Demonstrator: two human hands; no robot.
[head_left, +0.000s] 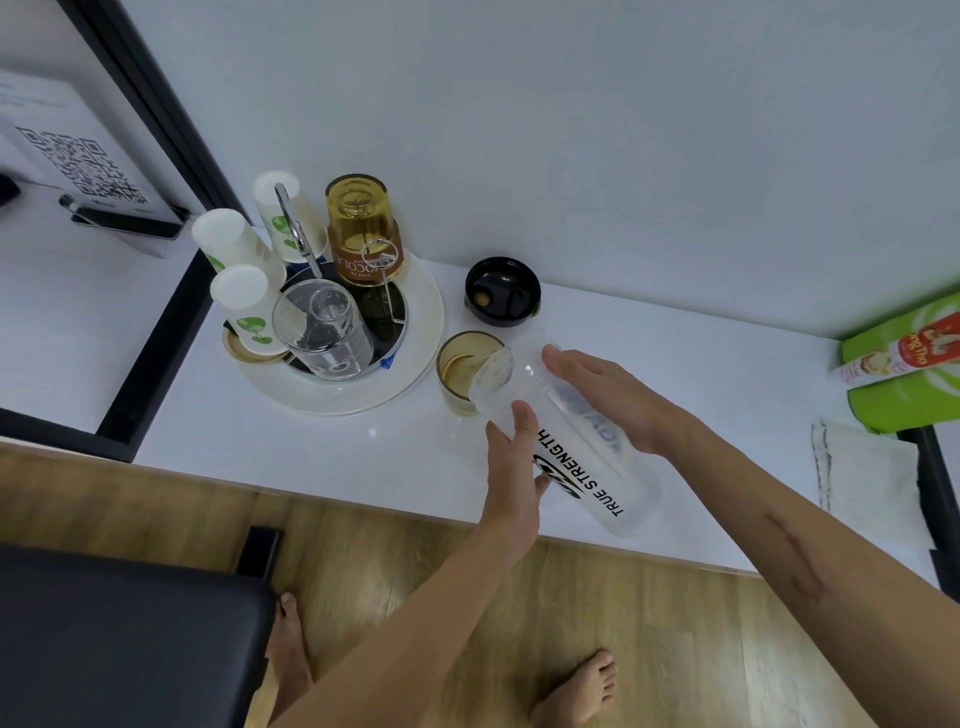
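A clear plastic shaker bottle (582, 441) with black "TRUE STRENGTH" lettering is tilted, its open mouth over an amber glass (457, 364) standing on the white counter (363, 447). My left hand (511, 467) grips the bottle from below near its mouth. My right hand (608, 400) holds the bottle's upper side, fingers wrapped along it. The bottle's black lid (502, 299) lies upside down on the counter behind the glass.
A white round tray (410, 374) at the left holds three upturned paper cups (244, 306), a clear glass (322, 332), an amber glass on a jar (361, 228) and a spoon. A green box (904, 374) and folded cloth (867, 467) lie at the right. A black seat (130, 644) stands below.
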